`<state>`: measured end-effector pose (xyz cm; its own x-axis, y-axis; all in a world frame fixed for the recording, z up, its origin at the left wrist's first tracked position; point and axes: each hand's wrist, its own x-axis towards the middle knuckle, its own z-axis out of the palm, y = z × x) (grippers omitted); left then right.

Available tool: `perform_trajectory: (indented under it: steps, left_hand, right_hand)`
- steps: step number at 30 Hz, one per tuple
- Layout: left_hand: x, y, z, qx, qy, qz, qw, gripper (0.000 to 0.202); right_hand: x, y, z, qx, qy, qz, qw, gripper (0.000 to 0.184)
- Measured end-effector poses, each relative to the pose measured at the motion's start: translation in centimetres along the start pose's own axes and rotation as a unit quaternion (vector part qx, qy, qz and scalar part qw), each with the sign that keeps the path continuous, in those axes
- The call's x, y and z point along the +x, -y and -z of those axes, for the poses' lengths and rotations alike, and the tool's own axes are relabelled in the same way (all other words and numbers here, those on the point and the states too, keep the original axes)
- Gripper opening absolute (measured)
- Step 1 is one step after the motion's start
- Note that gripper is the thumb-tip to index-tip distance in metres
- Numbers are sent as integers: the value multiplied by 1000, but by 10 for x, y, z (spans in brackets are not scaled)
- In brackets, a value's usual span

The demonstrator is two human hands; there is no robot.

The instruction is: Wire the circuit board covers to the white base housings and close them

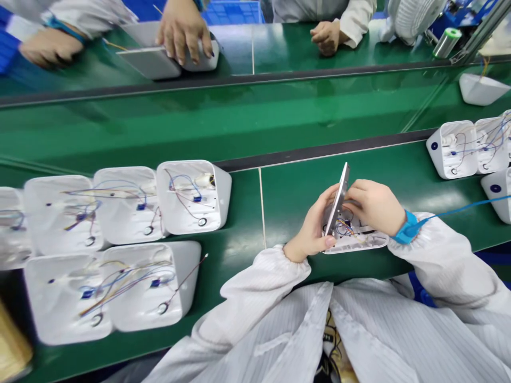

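Note:
In front of me a white plastic housing (375, 242) lies on the green bench, its open side up, with thin coloured wires and a small blue part (348, 223) inside. My left hand (315, 226) grips a flat white panel (337, 199), which stands tilted on edge over the housing. Close to the panel's other face is my right hand (373, 205), fingers bent and pressed together above the wires; what they pinch is hidden. A blue wrist strap (407, 227) with a cord circles my right wrist.
Several wired white housings (225, 199) stand in two rows at left; more housings (457, 149) are at right. A dark rail (279, 158) borders the green belt. Across it, a co-worker's hand (186, 32) rests on white parts, near a fan (415, 18) and a solder spool (447, 42).

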<state>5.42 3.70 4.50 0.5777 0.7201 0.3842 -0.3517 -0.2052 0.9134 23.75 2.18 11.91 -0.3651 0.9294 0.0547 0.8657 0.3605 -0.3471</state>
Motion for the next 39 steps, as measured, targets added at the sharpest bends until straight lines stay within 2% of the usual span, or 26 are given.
perform_trajectory:
  steps: [3, 6, 8, 11, 14, 17, 19, 21, 25, 28, 30, 32, 35, 39]
  left_hand:
    - [-3, -1, 0, -8, -6, 18, 1000, 97]
    - [-4, 1, 1, -16, 7, 22, 1000, 99]
    - [-3, 3, 2, -12, 15, 12, 1000, 99]
    - [-3, 6, 3, -7, 21, -1, 1000, 97]
    - [-4, 6, 4, 0, 25, 7, 1000, 98]
    - [-4, 5, 5, 5, 25, 19, 999, 100]
    - [-5, 4, 5, 10, 25, 25, 999, 101]
    - [-5, 2, 5, 19, 26, 29, 999, 101]
    - [-5, 0, 6, 32, 30, 26, 999, 98]
    - [-6, 2, 5, 44, 31, 19, 998, 98]
    - [-7, 4, 5, 53, 30, 14, 998, 97]
    - [-8, 6, 5, 80, 26, 8, 996, 96]
    - [-10, 2, 4, 160, 28, -13, 987, 94]
    - [-11, -12, 0, 313, 61, -40, 947, 93]
  right_hand:
    - [-7, 6, 12, 148, 52, 3, 988, 31]
    - [-12, 16, 15, 212, 109, -16, 971, 26]
    - [-14, 20, 12, 224, 104, -33, 968, 30]
    - [-15, 17, 7, 266, 66, -80, 958, 5]
    - [-15, 9, 9, 327, 71, -108, 936, 10]
    - [-14, 0, 12, 356, 98, -105, 923, 13]
    - [-13, -3, 13, 344, 112, -103, 927, 14]
    - [-13, -3, 13, 301, 118, -94, 942, 13]
    - [-15, -3, 6, 161, 115, -18, 980, 12]
    - [-16, -5, 0, 40, 81, 45, 995, 13]
    - [-17, -7, -3, -22, 46, 60, 997, 13]
    - [-18, -8, -6, -52, 22, 45, 997, 13]
    - [-18, -5, -10, -50, 20, -18, 998, 14]
    - [-15, -4, -15, -2, 28, -74, 997, 23]
